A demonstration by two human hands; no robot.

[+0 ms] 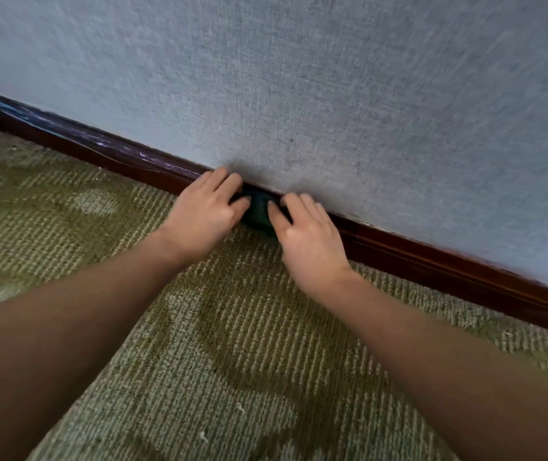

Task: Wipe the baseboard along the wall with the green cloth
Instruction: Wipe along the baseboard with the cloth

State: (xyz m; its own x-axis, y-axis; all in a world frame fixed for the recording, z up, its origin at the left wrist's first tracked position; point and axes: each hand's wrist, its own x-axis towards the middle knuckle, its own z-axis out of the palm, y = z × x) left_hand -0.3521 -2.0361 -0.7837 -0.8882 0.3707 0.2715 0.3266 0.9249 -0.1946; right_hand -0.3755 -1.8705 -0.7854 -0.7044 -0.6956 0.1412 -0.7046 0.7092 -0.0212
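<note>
Where the wall (332,94) meets the carpet (232,361), a dark green cloth (259,209) sits bunched against the dark wooden baseboard (432,261). Both the left hand (204,216) and the right hand (309,241) lie close together on either side of it, fingers over it; pressing or clamping, I cannot tell.

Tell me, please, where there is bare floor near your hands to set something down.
Bare carpet lies between the left arm and right arm. More runs along the baseboard, left of the left hand and right of the right hand. It is crowded where both hands meet on the green cloth against the baseboard.
</note>
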